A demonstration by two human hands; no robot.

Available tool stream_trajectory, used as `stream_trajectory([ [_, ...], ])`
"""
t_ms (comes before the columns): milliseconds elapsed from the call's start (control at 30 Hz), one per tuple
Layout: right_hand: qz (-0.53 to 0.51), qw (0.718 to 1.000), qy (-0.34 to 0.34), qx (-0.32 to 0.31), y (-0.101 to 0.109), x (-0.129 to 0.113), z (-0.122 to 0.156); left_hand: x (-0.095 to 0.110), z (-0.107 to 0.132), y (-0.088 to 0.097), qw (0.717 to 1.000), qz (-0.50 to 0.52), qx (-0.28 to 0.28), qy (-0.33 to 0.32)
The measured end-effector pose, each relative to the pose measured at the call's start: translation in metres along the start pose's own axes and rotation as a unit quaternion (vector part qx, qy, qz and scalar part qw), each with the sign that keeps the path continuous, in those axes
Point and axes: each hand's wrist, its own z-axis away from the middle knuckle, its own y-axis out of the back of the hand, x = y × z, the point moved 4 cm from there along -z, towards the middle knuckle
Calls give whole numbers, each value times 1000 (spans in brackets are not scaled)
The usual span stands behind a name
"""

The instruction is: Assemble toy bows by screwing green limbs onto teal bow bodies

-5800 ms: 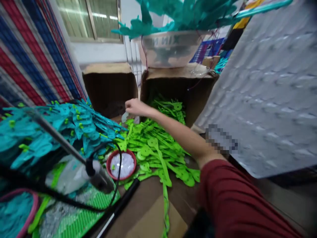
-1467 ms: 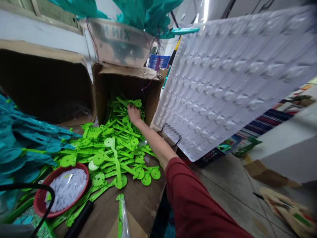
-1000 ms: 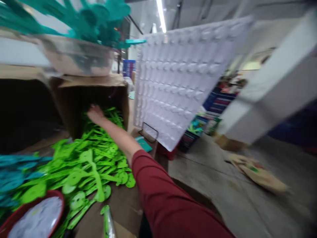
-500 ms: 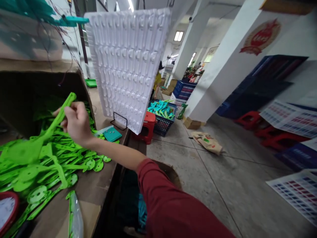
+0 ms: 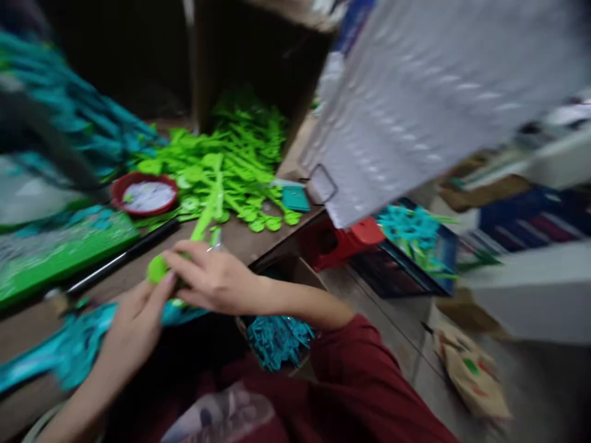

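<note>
My left hand (image 5: 138,311) and my right hand (image 5: 217,280) are close together over the front edge of the worktable. Between their closed fingers is a bright green plastic piece (image 5: 157,269), its rounded end showing by the left thumb. A long green strip (image 5: 203,224) rises beyond the right fingers; blur hides whether it belongs to the same piece. Behind the hands lies a heap of long green plastic pieces (image 5: 235,163) with round ends, spilling from a dark box. Teal plastic parts (image 5: 80,347) lie beside and under the left wrist.
A red bowl (image 5: 144,192) of small white bits stands left of the heap. Further left are a green tray (image 5: 69,258) and a black rod (image 5: 122,257). A ridged clear plastic panel (image 5: 392,117) leans at right. Below, a box holds teal pieces (image 5: 279,341), near a red stool (image 5: 341,243).
My right hand has drawn back from the heap toward my body with a green piece. My left hand has come into view beside it. The view has swung left and down.
</note>
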Motion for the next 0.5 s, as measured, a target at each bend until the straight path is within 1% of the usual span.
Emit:
stream_trajectory([
  [33,-5,1000,12,-5,-4,0,-1,-6,0,-2,1000,1,4,10],
  [67,-23,1000,7,-3,-6,3,-2,-9,-3,-3,1000,2,10,6],
  [133,-74,997,-21,0,-7,10,-3,-13,-10,-7,1000,0,-20,-9],
  [200,-104,993,-50,-5,-4,15,-1,-13,-13,-9,996,-22,-72,-54],
  [267,-92,992,-80,-6,-1,18,5,-17,-8,-7,984,-74,-107,-124],
  [300,-81,992,-93,-10,-2,18,8,-23,-3,-5,976,-108,-105,-159],
  [367,-59,991,-109,-42,-12,18,16,-42,6,0,959,-180,-69,-210],
  [433,-38,988,-111,-99,-31,18,21,-67,15,0,944,-236,-31,-229],
  [500,-22,981,-113,-156,-53,19,24,-87,21,-3,938,-261,-12,-228],
])
